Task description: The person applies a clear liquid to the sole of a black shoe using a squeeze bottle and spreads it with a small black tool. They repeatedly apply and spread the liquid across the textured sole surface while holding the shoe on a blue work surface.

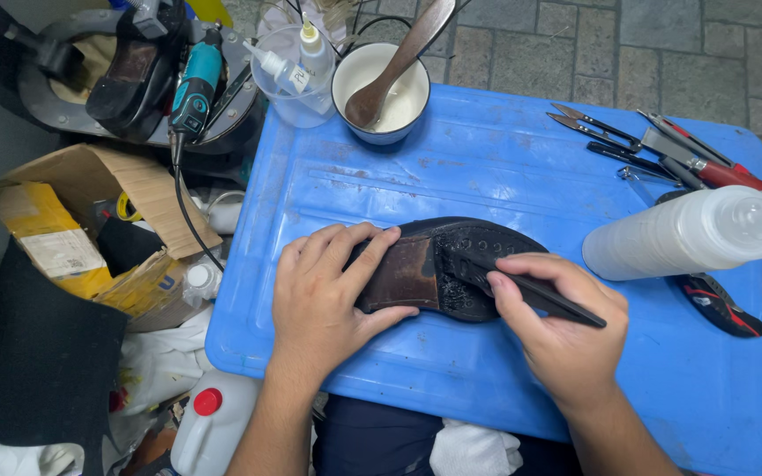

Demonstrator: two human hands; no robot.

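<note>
Blue plastic lid [487,167]: shoe [434,269], bottle [681,234], pliers [707,163]

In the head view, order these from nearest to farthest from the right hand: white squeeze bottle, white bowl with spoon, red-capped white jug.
From the right hand:
1. White squeeze bottle, lying just to its right.
2. White bowl with spoon, at the blue lid's far edge.
3. Red-capped white jug, low on the left.

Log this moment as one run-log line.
left hand: holds black shoe sole-up on blue lid | right hand: grips black tool, tip on sole | white squeeze bottle: lying right
</note>
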